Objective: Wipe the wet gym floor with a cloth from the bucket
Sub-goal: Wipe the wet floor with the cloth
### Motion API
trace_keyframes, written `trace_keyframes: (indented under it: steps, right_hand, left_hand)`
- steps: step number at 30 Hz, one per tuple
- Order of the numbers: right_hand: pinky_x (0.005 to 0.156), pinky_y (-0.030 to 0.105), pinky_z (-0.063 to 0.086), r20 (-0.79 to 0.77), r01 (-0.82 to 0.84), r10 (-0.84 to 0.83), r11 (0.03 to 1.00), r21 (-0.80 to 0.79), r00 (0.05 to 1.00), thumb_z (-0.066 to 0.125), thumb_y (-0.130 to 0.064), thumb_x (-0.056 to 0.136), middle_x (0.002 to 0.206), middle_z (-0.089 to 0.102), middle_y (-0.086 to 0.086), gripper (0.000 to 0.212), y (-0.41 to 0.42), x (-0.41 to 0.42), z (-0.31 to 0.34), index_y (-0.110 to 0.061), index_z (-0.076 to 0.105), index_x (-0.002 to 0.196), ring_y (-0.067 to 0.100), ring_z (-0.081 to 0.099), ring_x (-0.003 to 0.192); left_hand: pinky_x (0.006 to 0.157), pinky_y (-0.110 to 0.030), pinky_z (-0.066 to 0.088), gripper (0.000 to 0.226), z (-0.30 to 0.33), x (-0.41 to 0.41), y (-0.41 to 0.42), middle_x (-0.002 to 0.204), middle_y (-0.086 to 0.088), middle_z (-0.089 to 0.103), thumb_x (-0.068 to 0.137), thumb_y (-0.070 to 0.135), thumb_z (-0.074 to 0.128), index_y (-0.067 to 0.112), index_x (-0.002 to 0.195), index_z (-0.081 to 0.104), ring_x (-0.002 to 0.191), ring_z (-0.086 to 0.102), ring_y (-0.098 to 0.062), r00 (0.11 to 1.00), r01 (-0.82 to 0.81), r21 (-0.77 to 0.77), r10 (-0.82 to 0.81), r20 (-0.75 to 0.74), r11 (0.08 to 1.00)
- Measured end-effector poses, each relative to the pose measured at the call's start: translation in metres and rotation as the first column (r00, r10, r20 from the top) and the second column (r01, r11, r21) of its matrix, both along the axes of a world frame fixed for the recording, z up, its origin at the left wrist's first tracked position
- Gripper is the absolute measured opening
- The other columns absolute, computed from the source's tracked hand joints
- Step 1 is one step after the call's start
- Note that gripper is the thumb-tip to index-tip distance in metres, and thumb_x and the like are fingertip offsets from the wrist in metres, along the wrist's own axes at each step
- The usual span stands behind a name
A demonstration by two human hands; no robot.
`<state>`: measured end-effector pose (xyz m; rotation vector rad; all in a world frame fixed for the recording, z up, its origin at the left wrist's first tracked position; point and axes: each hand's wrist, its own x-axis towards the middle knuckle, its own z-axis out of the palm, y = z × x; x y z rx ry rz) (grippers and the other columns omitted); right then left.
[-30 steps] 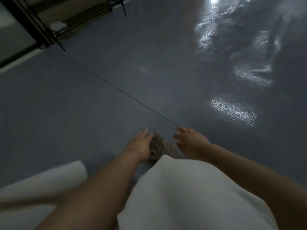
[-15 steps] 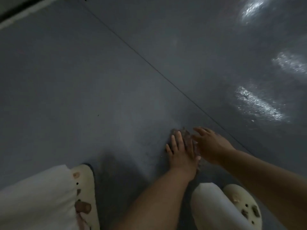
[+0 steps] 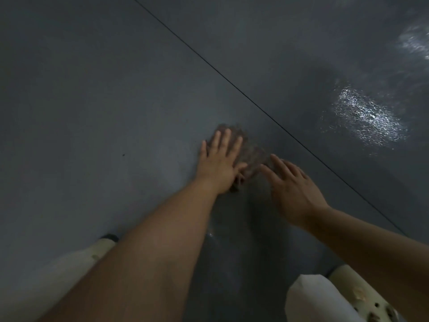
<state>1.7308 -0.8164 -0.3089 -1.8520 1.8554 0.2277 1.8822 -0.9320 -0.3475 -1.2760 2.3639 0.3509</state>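
A brownish-grey cloth (image 3: 251, 156) lies flat on the grey gym floor (image 3: 116, 112) near the middle of the view. My left hand (image 3: 220, 162) presses flat on the cloth's left part, fingers spread. My right hand (image 3: 291, 189) is at the cloth's right edge with its fingertips on or just above it, fingers apart. A wet shiny patch (image 3: 364, 117) glistens on the floor to the right. No bucket is in view.
A thin dark seam (image 3: 232, 82) runs diagonally across the floor from top centre to lower right. My cream clogs (image 3: 362, 296) and white trouser legs (image 3: 313, 298) sit at the bottom right and at the bottom left. More wet glare (image 3: 415, 43) shows at the top right.
The view has tilted down and closer to the floor. My left hand has slid onto the cloth and spread flat; the cloth now lies stretched out between both hands.
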Motion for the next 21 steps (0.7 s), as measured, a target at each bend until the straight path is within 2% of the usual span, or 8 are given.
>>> trace_keyframes:
  steps: [4, 6, 8, 11, 14, 16, 19, 21]
  right_hand:
    - [0.114, 0.031, -0.004, 0.005, -0.041, 0.041, 0.999, -0.002, 0.999, 0.038, -0.025, 0.1, 0.158, -0.015, 0.006, 0.066, -0.005, 0.002, -0.008, -0.028, -0.005, 0.151, 0.025, -0.006, 0.146]
    - [0.112, 0.031, -0.005, 0.013, -0.056, 0.056, 0.998, 0.006, 0.998, 0.041, -0.025, 0.099, 0.158, -0.014, 0.006, 0.069, -0.005, 0.003, -0.012, -0.029, -0.004, 0.151, 0.026, -0.005, 0.146]
    - [0.116, 0.035, 0.001, 0.021, -0.073, 0.073, 0.997, 0.017, 0.997, 0.041, -0.027, 0.099, 0.158, -0.01, 0.007, 0.066, -0.005, 0.002, -0.013, -0.03, 0.0, 0.151, 0.028, -0.001, 0.146]
    - [0.116, 0.042, 0.011, 0.022, -0.089, 0.089, 0.996, -0.006, 0.996, 0.047, -0.028, 0.096, 0.158, 0.001, 0.011, 0.067, -0.004, -0.001, -0.008, -0.028, 0.008, 0.15, 0.034, 0.011, 0.145]
    - [0.116, 0.036, -0.002, -0.006, -0.092, 0.092, 0.992, 0.087, 0.996, 0.038, -0.032, 0.1, 0.158, -0.013, 0.006, 0.066, 0.002, -0.009, -0.004, -0.029, -0.004, 0.151, 0.027, -0.005, 0.146]
    - [0.114, 0.034, -0.005, -0.009, -0.066, 0.067, 0.993, 0.102, 0.998, 0.035, -0.032, 0.1, 0.158, -0.014, 0.005, 0.064, 0.006, -0.014, 0.0, -0.03, -0.004, 0.151, 0.026, -0.007, 0.146]
    - [0.116, 0.035, -0.001, -0.019, -0.013, 0.016, 0.992, 0.123, 1.0, 0.032, -0.032, 0.101, 0.159, -0.012, 0.005, 0.06, 0.013, -0.02, 0.006, -0.03, -0.001, 0.151, 0.024, -0.004, 0.146]
    - [0.117, 0.036, 0.001, -0.024, 0.033, -0.03, 0.992, 0.123, 0.999, 0.032, -0.032, 0.101, 0.159, -0.007, 0.004, 0.058, 0.017, -0.022, 0.008, -0.03, 0.002, 0.151, 0.023, -0.001, 0.146]
  left_hand:
    - [0.114, -0.051, -0.006, 0.063, 0.0, 0.034, -0.061, 0.155, -0.002, -0.026, 0.099, 0.052, 0.019, 0.031, 0.149, -0.014, 0.143, -0.022, -0.024, 0.95, -0.311, 0.016, 0.311, 0.003, 0.95]
    - [0.115, -0.053, -0.002, 0.063, -0.001, 0.056, -0.085, 0.155, -0.003, -0.025, 0.099, 0.051, 0.02, 0.031, 0.149, -0.012, 0.143, -0.019, -0.025, 0.88, -0.475, 0.008, 0.475, 0.013, 0.88]
    - [0.114, -0.055, 0.0, 0.062, -0.002, 0.077, -0.1, 0.156, -0.003, -0.023, 0.1, 0.05, 0.021, 0.03, 0.15, -0.01, 0.144, -0.018, -0.026, 0.786, -0.618, 0.011, 0.618, 0.002, 0.786]
    - [0.114, -0.055, -0.001, 0.06, -0.002, 0.089, -0.103, 0.156, -0.002, -0.021, 0.1, 0.047, 0.022, 0.031, 0.15, -0.008, 0.144, -0.017, -0.026, 0.678, -0.734, 0.021, 0.734, -0.022, 0.679]
    - [0.115, -0.054, -0.002, 0.058, 0.0, 0.081, -0.089, 0.156, -0.004, -0.021, 0.1, 0.047, 0.019, 0.033, 0.15, -0.008, 0.144, -0.018, -0.026, 0.668, -0.743, 0.012, 0.743, -0.03, 0.669]
    - [0.115, -0.054, -0.001, 0.059, -0.001, 0.071, -0.07, 0.156, -0.006, -0.021, 0.099, 0.05, 0.019, 0.034, 0.149, -0.007, 0.144, -0.018, -0.027, 0.692, -0.722, -0.018, 0.721, -0.048, 0.692]
    - [0.115, -0.056, 0.002, 0.062, -0.006, 0.048, -0.017, 0.157, -0.012, -0.016, 0.097, 0.053, 0.021, 0.033, 0.15, -0.004, 0.144, -0.014, -0.032, 0.789, -0.615, -0.07, 0.614, -0.043, 0.785]
    - [0.112, -0.06, 0.007, 0.069, -0.006, 0.026, 0.035, 0.157, -0.02, -0.004, 0.09, 0.063, 0.02, 0.031, 0.151, 0.008, 0.144, -0.002, -0.039, 0.874, -0.485, -0.058, 0.484, -0.029, 0.873]
